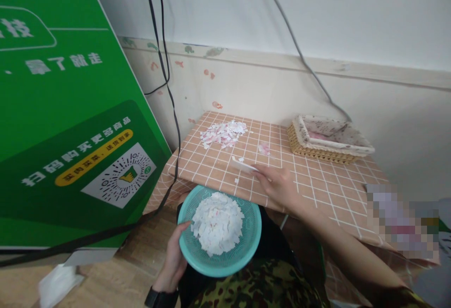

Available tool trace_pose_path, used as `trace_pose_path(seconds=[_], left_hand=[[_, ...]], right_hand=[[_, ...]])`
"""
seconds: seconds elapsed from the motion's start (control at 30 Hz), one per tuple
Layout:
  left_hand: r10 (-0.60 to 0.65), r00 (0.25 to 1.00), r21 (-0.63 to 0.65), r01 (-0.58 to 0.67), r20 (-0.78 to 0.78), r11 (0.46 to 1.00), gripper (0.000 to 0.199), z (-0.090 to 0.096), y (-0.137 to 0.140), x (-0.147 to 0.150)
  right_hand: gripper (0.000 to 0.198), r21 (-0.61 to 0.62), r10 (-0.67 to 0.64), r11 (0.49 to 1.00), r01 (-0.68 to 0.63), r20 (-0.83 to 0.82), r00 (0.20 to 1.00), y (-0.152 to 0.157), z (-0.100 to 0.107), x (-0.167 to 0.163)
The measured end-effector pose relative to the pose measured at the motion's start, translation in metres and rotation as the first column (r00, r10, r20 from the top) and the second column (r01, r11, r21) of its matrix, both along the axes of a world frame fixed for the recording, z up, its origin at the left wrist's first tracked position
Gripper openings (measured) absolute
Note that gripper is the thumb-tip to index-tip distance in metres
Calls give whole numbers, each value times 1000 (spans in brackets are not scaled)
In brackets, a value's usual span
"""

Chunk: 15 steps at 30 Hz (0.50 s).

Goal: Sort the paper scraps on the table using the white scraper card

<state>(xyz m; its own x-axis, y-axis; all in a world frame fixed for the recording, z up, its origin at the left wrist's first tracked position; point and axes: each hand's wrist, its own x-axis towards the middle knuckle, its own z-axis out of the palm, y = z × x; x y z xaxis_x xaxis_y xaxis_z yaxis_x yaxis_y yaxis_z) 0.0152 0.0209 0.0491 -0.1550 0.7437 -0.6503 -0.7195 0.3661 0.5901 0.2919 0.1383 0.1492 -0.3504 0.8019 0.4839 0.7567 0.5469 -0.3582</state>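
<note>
My left hand (175, 250) is closed on the rim of a round teal plastic colander (255, 232), held at my lap just below the table's edge. A heaped mound of torn white paper scraps (217, 223), with a few reddish specks, fills its middle. Over the near part of the table, my right hand (278, 183) pinches a flat white card-like piece (244, 165), its long edge close to the tablecloth. One small white scrap (236, 180) lies just in front of it. Farther back sits a loose pile of white and pink paper scraps (223, 134).
A checked brown tablecloth (317, 185) covers the table against the wall. At its back right stands a cloth-lined wicker basket (331, 150). A few pink scraps (264, 148) lie mid-table. A black cable (176, 129) hangs at left before a green panel (70, 124).
</note>
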Motion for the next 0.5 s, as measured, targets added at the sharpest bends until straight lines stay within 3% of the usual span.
trace_pose_path(seconds=[0.1, 0.17, 0.33, 0.5], left_hand=[[2, 1000, -18, -2, -4, 1000, 19, 6, 0, 2], [5, 1000, -29, -5, -7, 1000, 23, 10, 1, 3], [12, 1000, -42, -13, -9, 999, 28, 14, 3, 3], [7, 1000, -37, -7, -7, 999, 20, 10, 4, 1]], right_hand=[[34, 32, -201, 979, 200, 59, 978, 19, -2, 4], [35, 18, -221, 975, 220, 95, 971, 31, -5, 2], [32, -60, 0, 998, 6, 100, 995, 34, -7, -11], [31, -59, 298, 953, -296, 38, 954, -10, -7, -20]])
